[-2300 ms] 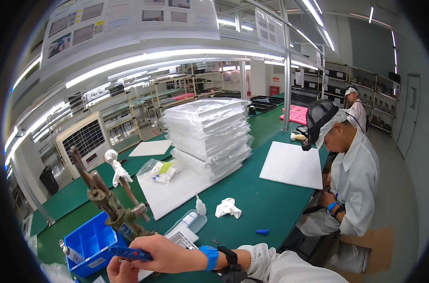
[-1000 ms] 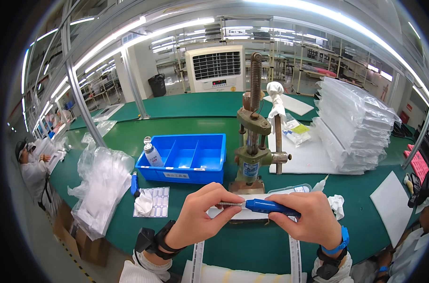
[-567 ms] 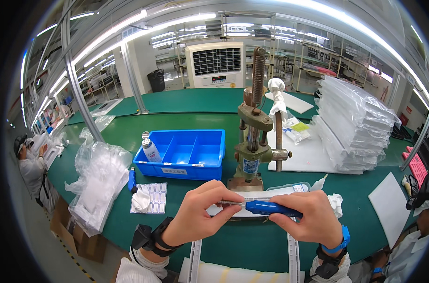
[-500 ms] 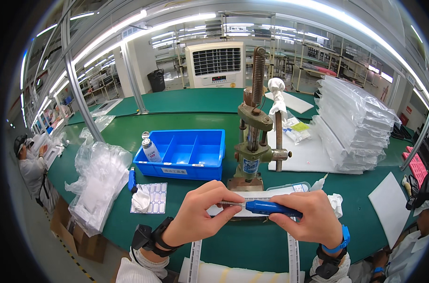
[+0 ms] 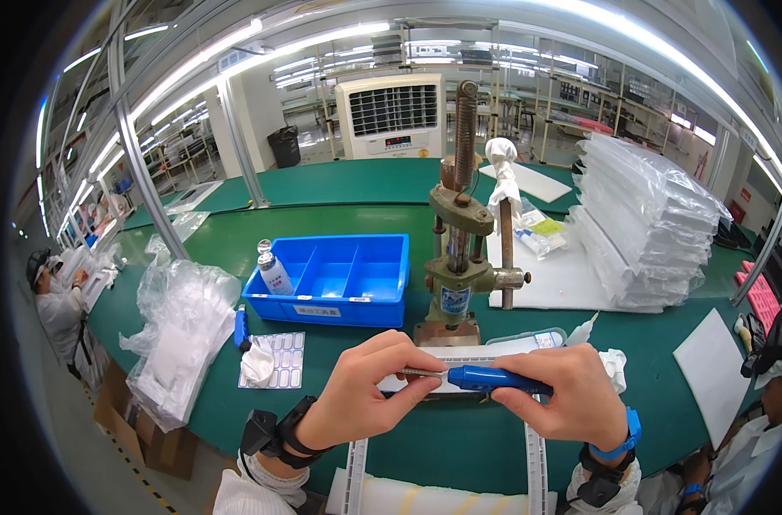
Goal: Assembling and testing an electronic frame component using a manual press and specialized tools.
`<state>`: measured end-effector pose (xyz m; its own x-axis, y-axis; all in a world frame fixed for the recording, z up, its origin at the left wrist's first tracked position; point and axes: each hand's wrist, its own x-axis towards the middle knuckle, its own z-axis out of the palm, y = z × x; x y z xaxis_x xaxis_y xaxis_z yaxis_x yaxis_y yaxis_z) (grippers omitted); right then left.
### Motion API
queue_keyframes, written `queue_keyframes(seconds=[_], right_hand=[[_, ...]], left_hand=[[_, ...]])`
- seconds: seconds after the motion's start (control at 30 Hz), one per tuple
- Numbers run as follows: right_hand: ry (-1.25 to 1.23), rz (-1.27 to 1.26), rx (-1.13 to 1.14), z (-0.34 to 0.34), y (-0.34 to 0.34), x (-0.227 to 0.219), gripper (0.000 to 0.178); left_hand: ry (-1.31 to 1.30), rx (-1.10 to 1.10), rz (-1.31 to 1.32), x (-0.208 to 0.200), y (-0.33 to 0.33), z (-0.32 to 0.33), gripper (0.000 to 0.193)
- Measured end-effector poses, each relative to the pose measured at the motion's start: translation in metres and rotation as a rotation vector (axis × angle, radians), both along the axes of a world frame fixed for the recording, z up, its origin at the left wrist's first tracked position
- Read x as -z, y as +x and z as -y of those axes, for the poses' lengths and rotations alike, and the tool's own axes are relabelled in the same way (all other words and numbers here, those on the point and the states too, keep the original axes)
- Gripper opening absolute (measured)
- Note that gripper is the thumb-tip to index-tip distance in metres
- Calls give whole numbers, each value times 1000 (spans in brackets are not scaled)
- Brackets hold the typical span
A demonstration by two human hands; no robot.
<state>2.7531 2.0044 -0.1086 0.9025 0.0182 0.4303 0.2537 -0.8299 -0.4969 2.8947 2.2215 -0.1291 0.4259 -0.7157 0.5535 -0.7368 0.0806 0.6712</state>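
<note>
My right hand [image 5: 575, 396] is closed round a blue pen-shaped handle [image 5: 498, 378], held level and pointing left. Between thumb and forefinger, my left hand [image 5: 369, 386] pinches a thin grey ribbed metal rod [image 5: 420, 372]. The rod's right end meets the handle's tip; whether it is fixed in it I cannot tell. Both hands are above a white slotted frame [image 5: 536, 459], whose two sides run toward me. Behind them stands a green hand press [image 5: 459, 275] with a tall spring on top.
A blue divided bin [image 5: 326, 313] holding a white bottle [image 5: 274, 275] stands left of the press. Plastic-wrapped white sheets [image 5: 644, 227] are stacked at right. Clear bags [image 5: 180, 326], a label sheet [image 5: 289, 360] and a blue-handled tool [image 5: 241, 328] lie at left. A co-worker [image 5: 764, 446] sits at right.
My hands keep the same grip, with almost no movement. The view has shifted very slightly.
</note>
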Motion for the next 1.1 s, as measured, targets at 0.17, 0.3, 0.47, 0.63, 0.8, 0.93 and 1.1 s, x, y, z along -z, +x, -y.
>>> queue_keyframes(seconds=[0.17,0.3,0.47,0.63,0.8,0.93,1.1], right_hand=[[3,18,4,1,4,2,26],[9,32,4,1,6,4,25],[0,9,-18,3,4,3,25],[21,-4,-44,3,4,3,25],[68,14,-80,3,5,3,27],[47,0,-67,3,5,1,29],[27,-15,-73,5,8,1,29]], left_hand=[[-5,6,-10,0,1,2,18],[-9,-4,-32,2,0,3,20],[-28,-7,17,4,1,4,19],[-23,-2,31,4,0,4,19],[-28,-1,18,3,-3,3,19],[-36,2,23,3,-4,5,18],[-41,0,32,4,-3,4,19]])
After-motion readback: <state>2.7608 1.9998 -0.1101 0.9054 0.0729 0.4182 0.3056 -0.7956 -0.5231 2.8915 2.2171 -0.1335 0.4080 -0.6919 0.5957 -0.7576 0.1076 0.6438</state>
